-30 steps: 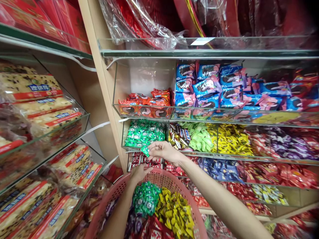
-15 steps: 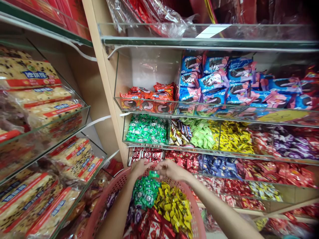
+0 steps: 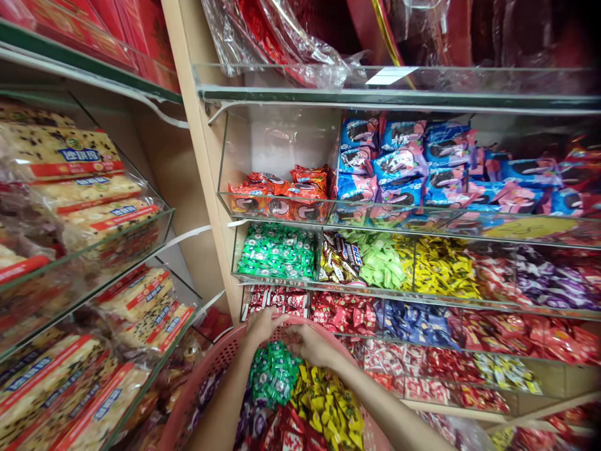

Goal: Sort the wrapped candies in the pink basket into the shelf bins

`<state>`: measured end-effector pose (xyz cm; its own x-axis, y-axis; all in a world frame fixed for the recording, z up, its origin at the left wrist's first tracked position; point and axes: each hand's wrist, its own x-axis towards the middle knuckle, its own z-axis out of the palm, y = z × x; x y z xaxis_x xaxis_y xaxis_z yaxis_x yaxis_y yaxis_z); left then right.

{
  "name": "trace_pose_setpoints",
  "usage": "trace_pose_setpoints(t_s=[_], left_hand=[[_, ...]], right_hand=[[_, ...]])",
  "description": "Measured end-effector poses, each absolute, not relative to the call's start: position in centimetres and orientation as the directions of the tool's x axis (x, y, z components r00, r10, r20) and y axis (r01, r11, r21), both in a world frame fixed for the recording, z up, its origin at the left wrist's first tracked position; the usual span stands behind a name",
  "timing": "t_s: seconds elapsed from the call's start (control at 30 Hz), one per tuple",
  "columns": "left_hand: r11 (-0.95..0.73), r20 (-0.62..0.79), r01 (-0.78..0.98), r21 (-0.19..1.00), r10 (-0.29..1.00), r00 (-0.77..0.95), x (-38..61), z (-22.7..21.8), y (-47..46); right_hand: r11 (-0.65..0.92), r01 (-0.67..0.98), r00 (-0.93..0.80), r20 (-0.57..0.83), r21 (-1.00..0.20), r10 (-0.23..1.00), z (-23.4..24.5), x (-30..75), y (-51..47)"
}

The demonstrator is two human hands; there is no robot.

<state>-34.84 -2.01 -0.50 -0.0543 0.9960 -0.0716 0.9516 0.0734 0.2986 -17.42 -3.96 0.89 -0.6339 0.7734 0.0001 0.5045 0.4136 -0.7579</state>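
The right hand, fingers curled so any hold is hidden, touches a heap of green-wrapped candies in a pink plastic basket, whose rim the left hand grips.

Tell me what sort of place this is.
Probably a sweet and snack shop. Glass display shelves hold sorted wrapped sweets and biscuit packs, and the left hand and right hand are at a pink basket of green sweets and yellow sweets.

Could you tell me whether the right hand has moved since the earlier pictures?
Yes, downward: the right hand dropped from the green-sweets bin's front edge to inside the pink basket's rim.
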Motion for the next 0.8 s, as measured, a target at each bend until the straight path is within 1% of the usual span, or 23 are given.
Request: trace_pose_setpoints(t_s=[0.1,0.17,0.23,0.3,0.37,0.47,0.5,0.57,0.63,0.67,0.73,0.8], left_hand=[[0.066,-0.058,0.953,0.295,0.997,-0.051,-34.8,-0.4,-2.0],[0.055,-0.053,0.953,0.297,0.998,-0.041,-34.8,-0.5,-2.0],[0.061,-0.064,0.949,0.308,0.997,-0.043,-34.9,-0.6,-1.9],[0.069,-0.072,0.94,0.333,0.996,-0.047,-34.9,-0.7,-1.8],[0.081,-0.066,0.931,0.355,0.996,-0.062,-34.9,-0.8,-1.8],[0.079,-0.049,0.936,0.343,0.997,-0.066,-34.9,-0.9,-1.8],[0.077,-0.048,0.941,0.331,0.997,-0.064,-34.9,-0.9,-1.9],[0.064,-0.044,0.946,0.317,0.998,-0.052,-34.9,-0.9,-1.9],[0.055,-0.041,0.948,0.313,0.998,-0.045,-35.0,-0.8,-2.0],[0.051,-0.04,0.948,0.313,0.998,-0.041,-35.0,-0.7,-2.0],[0.045,-0.036,0.95,0.31,0.999,-0.036,-35.0,-0.7,-2.1],[0.043,-0.031,0.95,0.308,0.999,-0.035,-35.0,-0.6,-2.1]], right_hand=[[0.398,0.478,-0.637,0.004,-0.783,0.771,3.1,-17.4,-4.3],[0.433,0.437,-0.669,0.037,-0.788,0.743,5.5,-17.5,-4.4],[0.498,0.396,-0.678,0.121,-0.771,0.725,8.3,-17.9,-4.2],[0.568,0.378,-0.64,0.237,-0.731,0.731,11.2,-18.5,-3.4],[0.623,0.406,-0.571,0.347,-0.669,0.744,13.8,-19.3,-1.9],[0.65,0.548,-0.46,0.459,-0.527,0.76,16.0,-20.7,1.1],[0.637,0.607,-0.44,0.467,-0.475,0.767,16.3,-21.2,2.1],[0.598,0.708,-0.432,0.44,-0.375,0.787,16.2,-22.0,3.7],[0.574,0.761,-0.447,0.397,-0.301,0.801,15.6,-22.6,4.8],[0.571,0.77,-0.452,0.388,-0.285,0.803,15.2,-22.8,5.2],[0.579,0.751,-0.436,0.42,-0.317,0.796,14.5,-22.9,5.7],[0.612,0.666,-0.371,0.521,-0.427,0.768,14.0,-22.9,6.1]])
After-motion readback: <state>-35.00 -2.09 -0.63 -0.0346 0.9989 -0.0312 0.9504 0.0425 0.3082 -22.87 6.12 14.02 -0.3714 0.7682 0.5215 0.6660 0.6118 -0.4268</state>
